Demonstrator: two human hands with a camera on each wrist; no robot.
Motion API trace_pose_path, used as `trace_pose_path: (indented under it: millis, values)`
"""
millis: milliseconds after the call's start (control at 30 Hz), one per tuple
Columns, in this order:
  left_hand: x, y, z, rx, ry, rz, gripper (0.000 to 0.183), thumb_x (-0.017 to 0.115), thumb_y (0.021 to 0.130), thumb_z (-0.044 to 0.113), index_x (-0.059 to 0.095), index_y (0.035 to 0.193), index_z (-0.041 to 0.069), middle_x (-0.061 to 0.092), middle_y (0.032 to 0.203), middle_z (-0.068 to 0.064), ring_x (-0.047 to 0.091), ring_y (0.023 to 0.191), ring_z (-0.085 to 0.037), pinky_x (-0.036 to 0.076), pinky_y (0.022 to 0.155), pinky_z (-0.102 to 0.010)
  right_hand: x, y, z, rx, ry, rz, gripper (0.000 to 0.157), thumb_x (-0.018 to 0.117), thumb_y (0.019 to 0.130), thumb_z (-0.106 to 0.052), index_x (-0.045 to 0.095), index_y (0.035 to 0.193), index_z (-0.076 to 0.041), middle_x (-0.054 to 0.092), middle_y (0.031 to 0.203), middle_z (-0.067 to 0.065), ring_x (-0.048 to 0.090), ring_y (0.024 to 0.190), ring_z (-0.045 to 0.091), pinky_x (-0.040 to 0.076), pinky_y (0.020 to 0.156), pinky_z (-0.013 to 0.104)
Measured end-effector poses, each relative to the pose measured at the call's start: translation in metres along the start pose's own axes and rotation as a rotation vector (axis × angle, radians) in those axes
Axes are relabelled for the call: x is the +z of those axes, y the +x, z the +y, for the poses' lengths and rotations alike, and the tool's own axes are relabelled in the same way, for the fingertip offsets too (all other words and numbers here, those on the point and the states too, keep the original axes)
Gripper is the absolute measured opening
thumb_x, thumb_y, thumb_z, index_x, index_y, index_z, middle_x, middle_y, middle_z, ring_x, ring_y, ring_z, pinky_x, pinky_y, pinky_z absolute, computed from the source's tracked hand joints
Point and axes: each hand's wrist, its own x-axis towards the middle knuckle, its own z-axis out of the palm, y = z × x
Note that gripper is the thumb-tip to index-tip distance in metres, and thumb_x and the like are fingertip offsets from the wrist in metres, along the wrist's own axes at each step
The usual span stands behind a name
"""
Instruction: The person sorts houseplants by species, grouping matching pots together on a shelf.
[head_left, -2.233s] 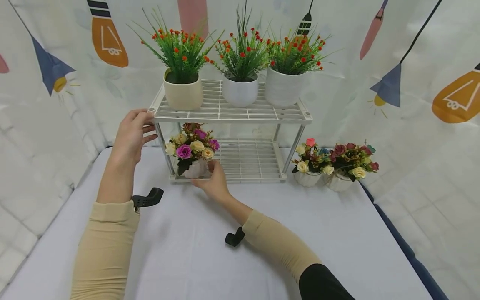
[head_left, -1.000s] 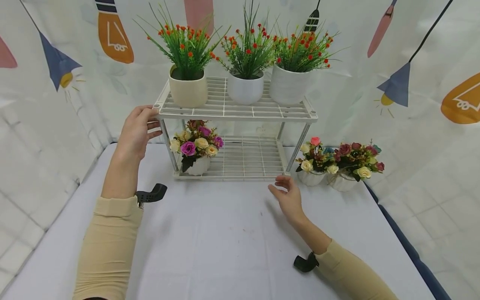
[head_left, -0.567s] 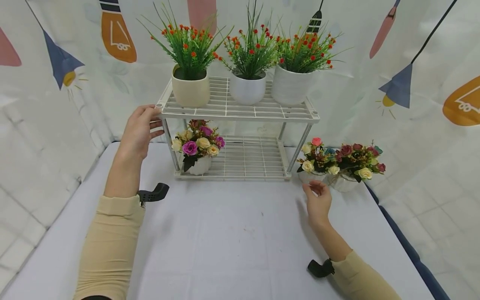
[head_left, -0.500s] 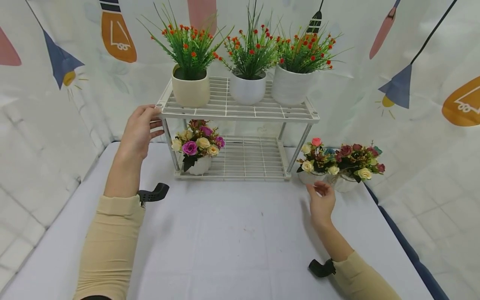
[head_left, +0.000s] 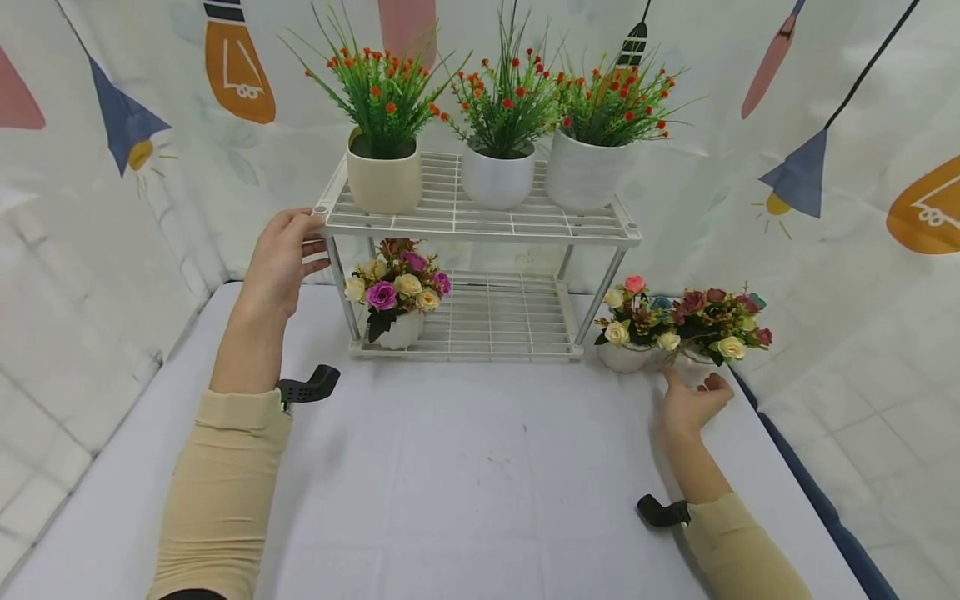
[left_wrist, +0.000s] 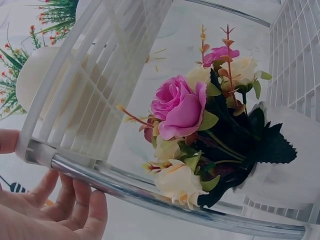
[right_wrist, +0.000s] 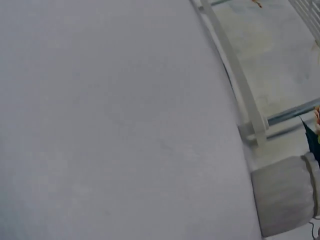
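My left hand (head_left: 277, 258) grips the upper left front corner of a white two-tier wire shelf (head_left: 480, 237). In the left wrist view, the fingers (left_wrist: 95, 212) lie against its chrome post, and the thumb is at the corner. On the lower tier stands a potted bouquet with purple and cream roses (head_left: 397, 292). My right hand (head_left: 690, 408) is at the white pot of a dark red and cream flower arrangement (head_left: 716, 321), thumb and fingers spread in front of it; contact is unclear. Beside it is another potted bouquet (head_left: 630, 321) with a pink rose. The right wrist view leaves the hand out.
On the top tier stand three potted grasses with orange-red flowers: a cream pot (head_left: 384, 182), a small white pot (head_left: 498, 179) and a larger white pot (head_left: 581, 175). A white cloth covers the table (head_left: 450, 483). Patterned fabric (head_left: 825, 275) hangs behind.
My right hand has let go of the purple-rose bouquet's pot on the lower tier and moved right to the dark red arrangement. My left hand keeps its place on the shelf corner.
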Motion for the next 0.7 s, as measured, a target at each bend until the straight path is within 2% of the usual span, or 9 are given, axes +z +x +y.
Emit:
trace_pose_path:
  millis: [167, 300, 467, 700]
  values:
    - [0.001, 0.000, 0.005, 0.004, -0.004, 0.004, 0.040, 0.052, 0.107, 0.040, 0.047, 0.136, 0.013, 0.051, 0.121, -0.002, 0.051, 0.109, -0.018, 0.039, 0.100, -0.042, -0.001, 0.020, -0.001, 0.078, 0.031, -0.014, 0.089, 0.081, 0.088, -0.017, 0.018, 0.150, -0.014, 0.019, 0.151, 0.004, 0.021, 0.138, 0.013, 0.031, 0.104, 0.022]
    - [0.002, 0.000, 0.007, 0.005, 0.017, -0.002, 0.044, 0.050, 0.107, 0.042, 0.045, 0.139, 0.012, 0.050, 0.122, -0.001, 0.050, 0.111, -0.019, 0.039, 0.102, -0.043, -0.001, 0.034, 0.000, 0.101, 0.053, -0.036, 0.095, 0.079, 0.087, -0.009, 0.013, 0.156, -0.016, 0.013, 0.160, 0.004, 0.013, 0.146, 0.010, 0.025, 0.111, 0.020]
    - [0.002, 0.000, 0.008, -0.003, 0.023, 0.001, 0.045, 0.050, 0.107, 0.043, 0.044, 0.141, 0.012, 0.050, 0.123, -0.001, 0.050, 0.111, -0.018, 0.038, 0.104, -0.044, 0.005, 0.046, -0.001, 0.078, 0.094, -0.043, 0.100, 0.082, 0.083, -0.005, 0.015, 0.156, -0.019, 0.018, 0.163, 0.000, 0.016, 0.147, 0.006, 0.020, 0.113, 0.016]
    - [0.001, 0.000, 0.007, -0.004, 0.006, -0.011, 0.038, 0.051, 0.107, 0.042, 0.047, 0.134, 0.016, 0.050, 0.123, -0.001, 0.050, 0.111, -0.018, 0.038, 0.103, -0.044, 0.012, 0.055, -0.004, 0.002, 0.241, 0.031, 0.104, 0.086, 0.074, 0.007, 0.024, 0.154, -0.014, 0.030, 0.160, -0.002, 0.029, 0.142, 0.006, 0.029, 0.109, 0.015]
